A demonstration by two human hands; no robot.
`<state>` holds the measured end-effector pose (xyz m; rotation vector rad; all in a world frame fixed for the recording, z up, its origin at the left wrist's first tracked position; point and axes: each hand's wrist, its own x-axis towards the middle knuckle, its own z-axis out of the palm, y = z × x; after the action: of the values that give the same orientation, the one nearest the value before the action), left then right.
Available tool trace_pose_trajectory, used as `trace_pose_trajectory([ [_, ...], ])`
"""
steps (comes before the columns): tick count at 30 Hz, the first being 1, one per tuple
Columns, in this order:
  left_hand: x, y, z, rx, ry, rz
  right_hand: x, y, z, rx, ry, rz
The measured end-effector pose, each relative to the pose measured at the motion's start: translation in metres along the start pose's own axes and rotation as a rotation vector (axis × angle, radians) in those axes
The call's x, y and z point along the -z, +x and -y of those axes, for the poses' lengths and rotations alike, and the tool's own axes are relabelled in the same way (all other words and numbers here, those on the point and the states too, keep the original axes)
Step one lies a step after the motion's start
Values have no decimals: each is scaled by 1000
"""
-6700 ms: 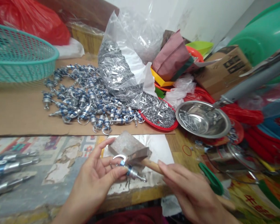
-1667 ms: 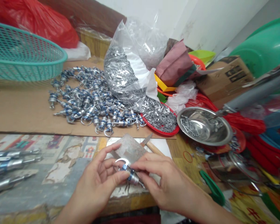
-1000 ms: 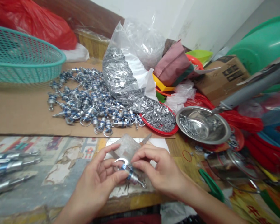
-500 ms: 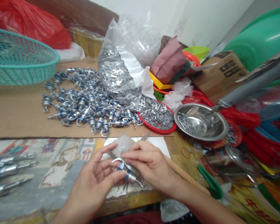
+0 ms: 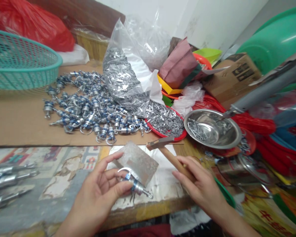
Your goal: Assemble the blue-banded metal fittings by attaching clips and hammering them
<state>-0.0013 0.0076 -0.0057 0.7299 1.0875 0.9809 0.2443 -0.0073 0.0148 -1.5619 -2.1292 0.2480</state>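
Observation:
My left hand (image 5: 105,187) pinches a small silver and blue fishing reel-like metal piece (image 5: 137,187) with a curved silver arm on one side and an eyelet at its tip. It is held over the near edge of a flat metal block (image 5: 139,161), which lies on white paper (image 5: 166,184). My right hand (image 5: 199,177) is wrapped round the wooden handle of a hammer (image 5: 174,159). The hammer's head is raised to the right of the block, apart from the metal piece.
Many similar silver and blue pieces (image 5: 88,105) lie heaped on cardboard (image 5: 17,118). A red plate (image 5: 165,133) bears small metal strips, beside a steel bowl (image 5: 212,128). A plastic bag (image 5: 123,75) of strips leans behind. A turquoise basket (image 5: 24,75) stands at left.
My right hand has left the metal piece, moved right and taken hold of the hammer, lifting it. My left hand keeps the piece in about the same place.

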Motion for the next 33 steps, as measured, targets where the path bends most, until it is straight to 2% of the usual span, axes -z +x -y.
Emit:
trace_pose_trajectory([
  [3,-2,0,0,-3,-16,-21,20,-7,23,207,0,-10],
  [6,0,3,2,-16,-15,4,29,-12,37,300,-2,-37],
  [10,1,3,2,-18,-6,19,19,-15,38,330,-49,133],
  [13,-2,1,0,-20,-9,-12,11,-18,33,322,-19,31],
  [15,-4,0,-2,-36,-14,-30,9,-21,30,325,6,43],
  [17,-4,-1,-2,-30,-18,-30,10,-22,28,297,21,105],
  [21,-4,-2,-3,-5,10,-19,11,-22,32,289,73,-9],
  [23,-4,-2,-3,-11,2,-7,9,-17,33,277,65,69],
  [25,-4,-2,-3,-14,-5,-8,4,-8,29,208,81,143],
  [27,-3,-1,-4,-13,33,-18,-5,3,18,91,134,97],
  [30,2,2,-5,-35,292,16,-20,23,-5,-57,149,115],
  [33,8,4,-6,-173,588,33,-29,41,-23,-65,102,203],
])
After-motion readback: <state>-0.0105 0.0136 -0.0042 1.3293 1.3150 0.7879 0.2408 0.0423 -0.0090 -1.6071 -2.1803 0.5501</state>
